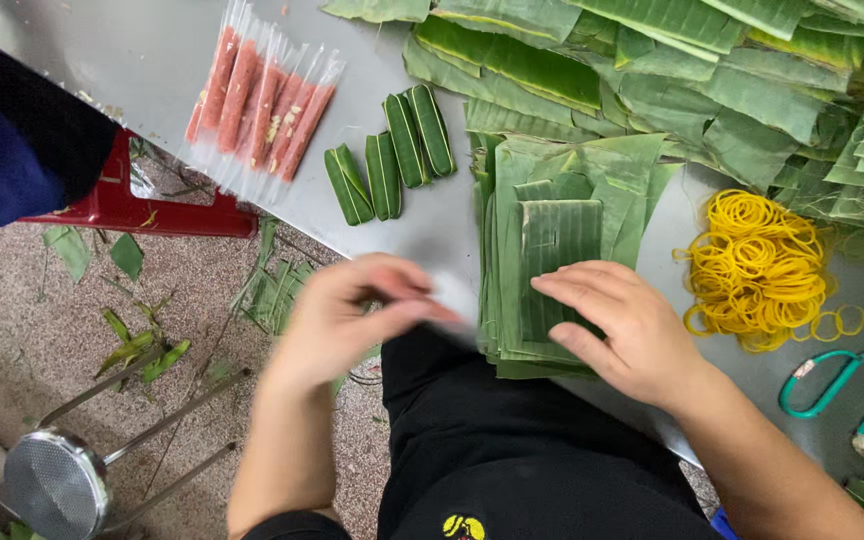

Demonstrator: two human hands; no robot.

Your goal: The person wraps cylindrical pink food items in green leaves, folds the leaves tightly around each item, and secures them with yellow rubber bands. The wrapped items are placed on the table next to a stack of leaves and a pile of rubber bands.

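the right hand (pixel 620 330) lies flat and open, pressing the stack of cut banana leaves (pixel 552 270) at the counter (pixel 432 225) edge. the blurred left hand (pixel 352 315) hovers, fingers pinched; a hasty pull could tear a leaf or slide the stack off.

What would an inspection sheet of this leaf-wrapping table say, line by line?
Surface: grey metal table, leaf scraps at its edge.
Job's things: stack of cut banana leaves; four wrapped green rolls; pink sausage sticks in clear sleeves.
Clutter: yellow rubber bands; teal scissors; loose leaf pile.
Hands: right hand flat on the stack; left hand blurred beside it, grip unclear.
Cables: nothing seen.
Surroundings: speckled floor with leaf bits; red stool; round metal stool.
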